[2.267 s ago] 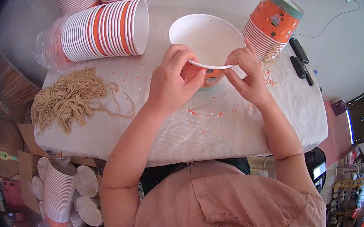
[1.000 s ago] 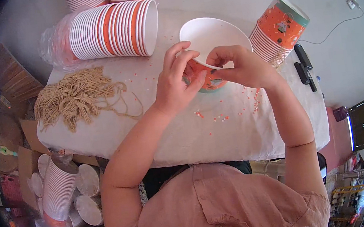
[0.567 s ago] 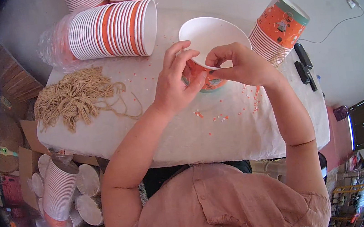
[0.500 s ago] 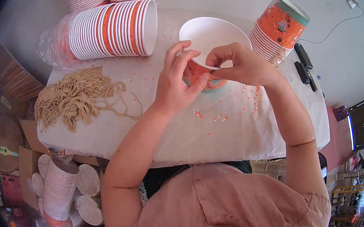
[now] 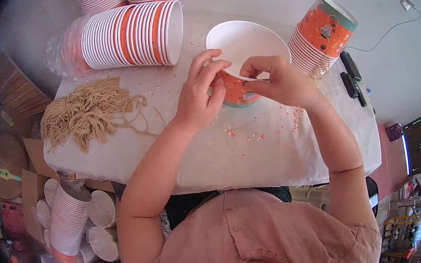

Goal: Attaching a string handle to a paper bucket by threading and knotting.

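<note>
A large paper bucket (image 5: 240,95), orange and teal outside and white inside, stands on the table in front of me. My left hand (image 5: 197,93) is closed over its near left rim, fingertips at the edge and thumb against the outer wall. At the near right rim my right hand (image 5: 286,81) pinches the edge, fingers inside and thumb outside. Whatever small thing may be between these fingertips is hidden. On the cloth beside the bucket lie small orange and white paper dots (image 5: 259,136).
A wrapped stack of paper buckets (image 5: 124,38) lies at the back left, with tan cord (image 5: 86,113) before it. At the right stand nested buckets (image 5: 322,29) and black devices (image 5: 351,81). Left of the table (image 5: 214,163), an open carton (image 5: 38,159) holds more buckets.
My left thumb has drawn back left from my right hand, baring more of the orange wall. My right hand stays at the rim, shifted slightly.
</note>
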### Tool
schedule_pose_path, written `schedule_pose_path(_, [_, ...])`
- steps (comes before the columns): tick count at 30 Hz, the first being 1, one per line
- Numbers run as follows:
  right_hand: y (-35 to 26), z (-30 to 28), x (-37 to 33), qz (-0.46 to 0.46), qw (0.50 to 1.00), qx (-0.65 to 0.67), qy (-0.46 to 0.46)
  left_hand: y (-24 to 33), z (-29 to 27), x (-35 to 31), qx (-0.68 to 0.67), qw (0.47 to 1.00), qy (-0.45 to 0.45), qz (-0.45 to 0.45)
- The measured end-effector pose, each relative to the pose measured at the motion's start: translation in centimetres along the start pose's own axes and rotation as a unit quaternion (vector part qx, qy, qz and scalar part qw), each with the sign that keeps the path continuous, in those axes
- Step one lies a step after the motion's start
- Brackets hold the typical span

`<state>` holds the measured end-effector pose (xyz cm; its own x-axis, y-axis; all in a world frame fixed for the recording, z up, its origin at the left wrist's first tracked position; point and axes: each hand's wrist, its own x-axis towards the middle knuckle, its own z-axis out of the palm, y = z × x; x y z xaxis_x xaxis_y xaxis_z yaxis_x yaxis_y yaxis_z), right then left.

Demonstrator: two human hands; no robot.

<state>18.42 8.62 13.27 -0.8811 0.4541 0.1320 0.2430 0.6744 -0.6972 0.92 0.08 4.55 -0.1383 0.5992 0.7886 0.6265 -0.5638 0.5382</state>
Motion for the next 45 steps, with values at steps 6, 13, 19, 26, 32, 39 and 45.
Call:
schedule_pose_path(6, [1.6,2.3,-0.8,-0.217,0.912,-0.289,0.193,-0.6,-0.4,-0.1,0.009,1.000,0.011,-0.005])
schedule_pose_path(13, [3.3,3.1,-0.7,-0.286,0.857,-0.316,0.289,-1.7,0.2,-0.2,-0.027,0.995,0.084,-0.051])
schedule_pose_path(19, [3.0,2.9,-1.0,-0.286,0.868,-0.285,0.290,-3.0,0.9,-1.5,-0.063,0.981,0.032,-0.179])
schedule_pose_path(26, [2.8,2.8,-1.0,-0.268,0.875,-0.279,0.290,-4.1,1.5,-2.6,-0.079,0.965,0.017,-0.250])
schedule_pose_path(32, [2.5,2.6,-0.9,-0.258,0.887,-0.267,0.274,-4.2,1.5,-2.5,-0.062,0.953,0.014,-0.297])
schedule_pose_path(39, [1.7,1.9,-0.9,-0.244,0.900,-0.275,0.234,-4.5,1.7,-2.8,-0.076,0.945,0.029,-0.318])
schedule_pose_path(45, [0.2,0.8,-1.1,-0.216,0.917,-0.285,0.178,-3.2,-0.1,-1.8,-0.078,0.937,0.005,-0.341])
